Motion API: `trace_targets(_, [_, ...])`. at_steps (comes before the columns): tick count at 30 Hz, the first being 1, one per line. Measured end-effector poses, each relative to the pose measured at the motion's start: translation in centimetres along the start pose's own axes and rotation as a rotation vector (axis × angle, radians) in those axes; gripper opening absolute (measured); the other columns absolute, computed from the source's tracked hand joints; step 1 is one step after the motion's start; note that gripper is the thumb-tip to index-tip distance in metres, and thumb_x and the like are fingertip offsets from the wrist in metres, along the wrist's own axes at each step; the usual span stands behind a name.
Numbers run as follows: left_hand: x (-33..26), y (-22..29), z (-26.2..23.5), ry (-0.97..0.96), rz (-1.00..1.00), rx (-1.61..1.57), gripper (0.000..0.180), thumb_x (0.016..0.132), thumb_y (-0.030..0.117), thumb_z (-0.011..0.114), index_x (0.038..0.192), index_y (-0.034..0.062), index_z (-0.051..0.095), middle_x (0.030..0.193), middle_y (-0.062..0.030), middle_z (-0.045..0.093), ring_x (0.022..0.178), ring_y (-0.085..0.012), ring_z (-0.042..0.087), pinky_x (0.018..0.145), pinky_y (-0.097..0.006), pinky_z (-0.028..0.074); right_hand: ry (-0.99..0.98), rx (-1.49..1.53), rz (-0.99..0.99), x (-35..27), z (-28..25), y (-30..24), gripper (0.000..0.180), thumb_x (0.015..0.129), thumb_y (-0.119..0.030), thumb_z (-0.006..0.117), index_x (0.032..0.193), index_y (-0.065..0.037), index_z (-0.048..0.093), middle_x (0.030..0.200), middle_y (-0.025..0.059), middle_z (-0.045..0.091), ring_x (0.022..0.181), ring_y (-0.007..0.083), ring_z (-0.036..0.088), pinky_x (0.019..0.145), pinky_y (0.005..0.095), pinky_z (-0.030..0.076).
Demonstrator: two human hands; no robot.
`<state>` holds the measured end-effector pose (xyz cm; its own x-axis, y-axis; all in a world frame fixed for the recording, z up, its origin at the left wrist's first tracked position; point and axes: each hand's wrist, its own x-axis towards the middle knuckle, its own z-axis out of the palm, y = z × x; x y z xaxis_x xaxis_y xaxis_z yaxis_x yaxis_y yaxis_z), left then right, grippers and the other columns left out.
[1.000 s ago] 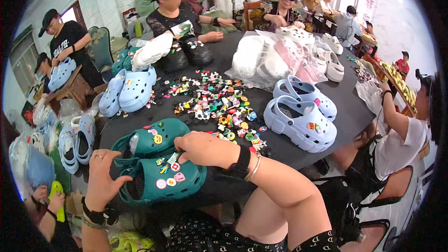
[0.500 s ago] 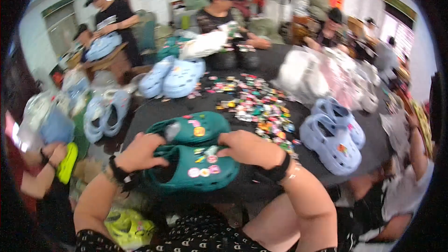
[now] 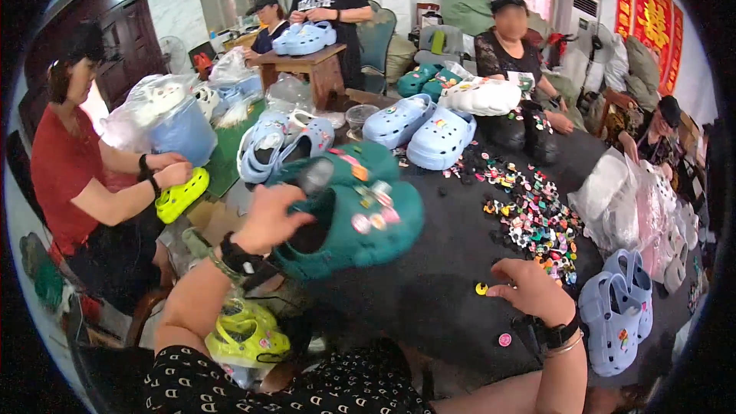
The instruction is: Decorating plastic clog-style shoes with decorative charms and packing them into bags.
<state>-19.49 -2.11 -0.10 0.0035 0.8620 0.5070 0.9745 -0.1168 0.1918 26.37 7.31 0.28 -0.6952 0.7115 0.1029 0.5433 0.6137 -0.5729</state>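
A pair of dark green clogs (image 3: 376,222) with colourful charms on the toes is gripped near the heels by my left hand (image 3: 268,218). The pair is lifted and tilted above the black table, a little blurred. My right hand (image 3: 533,287) is above the table to the right, fingers curved and apart, holding nothing. A small yellow charm (image 3: 481,289) lies by its thumb, and a round pink charm (image 3: 504,340) is closer to me. Beyond that hand spreads a pile of mixed charms (image 3: 529,218). Light blue clogs (image 3: 613,330) rest to its right.
More blue clogs (image 3: 441,138) and a white clog (image 3: 481,96) stand at the table's far side. Bagged shoes (image 3: 625,207) lie at right. A co-worker in red at left holds a yellow-green clog (image 3: 182,195). Yellow-green clogs (image 3: 247,333) sit below the table edge.
My left hand has raised the green clogs off the table and toward the far left. My right hand has let go of them and moved right. The view has turned left.
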Motion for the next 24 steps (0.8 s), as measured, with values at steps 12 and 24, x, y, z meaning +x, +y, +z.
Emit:
trace_targets(12, [9.4,-28.1,-4.1,0.427,-0.583,0.426,0.040,0.084,0.037,0.070,0.106,0.0043,0.065,0.101,-0.0199,0.067,0.099,-0.0376,0.063,0.083,-0.049,0.048,-0.204,-0.117,0.028,1.5,2.3,2.3,0.035,0.085,-0.029,0.068,0.106,-0.002,0.062,0.099,0.0196,0.066,0.096,0.0380,0.063,0.083,0.0452,0.050])
trace_targets(24, [7.9,-28.0,6.2,0.045,-0.652,0.054,0.087,0.090,0.047,0.059,0.154,0.0102,0.014,0.116,-0.0357,0.059,0.108,-0.0484,0.057,0.092,-0.049,0.044,-0.213,-0.191,0.125,0.3,2.4,1.9,0.038,0.082,-0.031,0.072,0.104,-0.001,0.060,0.101,0.0204,0.065,0.097,0.0390,0.063,0.081,0.0475,0.051])
